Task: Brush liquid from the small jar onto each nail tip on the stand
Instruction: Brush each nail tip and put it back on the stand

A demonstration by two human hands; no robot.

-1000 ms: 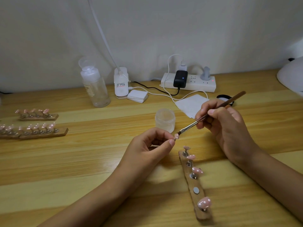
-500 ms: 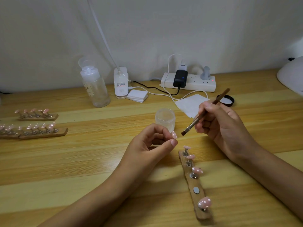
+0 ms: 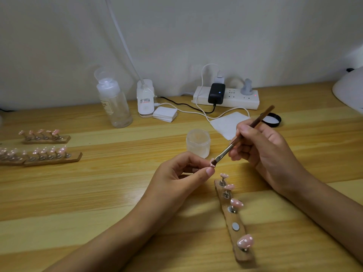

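Status, mid-task. Your left hand [image 3: 182,171] pinches one nail tip [image 3: 74,163] between thumb and fingers, lifted off the stand [image 3: 234,222] and held just above the desk [image 3: 98,193]. Your right hand [image 3: 261,148] grips the brush [image 3: 249,130] pencil-style; bristles touch the held tip, so coating looks in progress on this one.

Stand lies near your right forearm: 4 tips seated, 1 bare magnet slot [image 3: 235,226] between 3rd and last, presumably where the held tip goes back. Can't tell which of the 4 are wet or dry.

Small jar [image 3: 198,145] sits open just behind the hands, its lid [image 3: 272,119] off to the right.

Two more stands at far left [image 3: 53,159], tips on; likely done, unconfirmed.

Left to do: finish this tip, reseat it, check the rest.
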